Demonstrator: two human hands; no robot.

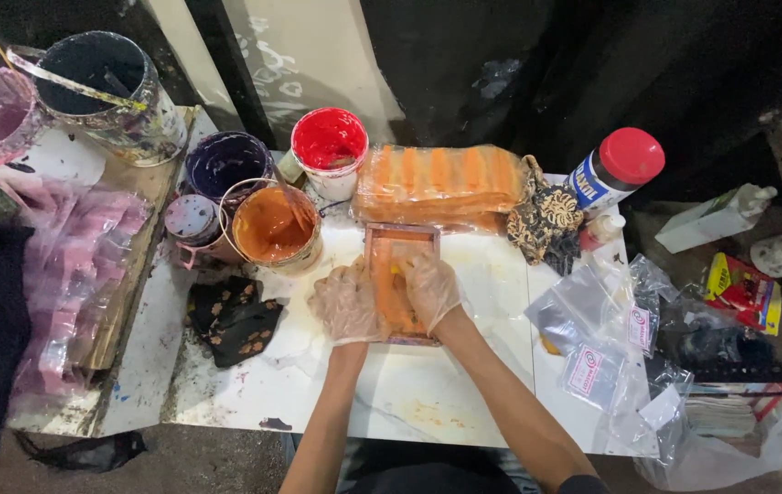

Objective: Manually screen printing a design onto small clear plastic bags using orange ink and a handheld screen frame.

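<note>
Hands, two, gloved: left hand (pixel 347 304) and right hand (pixel 429 287) pressing flat on one orange frame (pixel 399 245).

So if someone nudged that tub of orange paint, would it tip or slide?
The orange paint tub looks wide, squat and fairly full, so probably heavy and slow to tip. Its paint-smeared rim would likely be slippery. The purple tub crowding it may block sliding that way.

Both gloved hands, left (pixel 347 302) and right (pixel 429 288), press down side by side, forearms converging forward.
</note>
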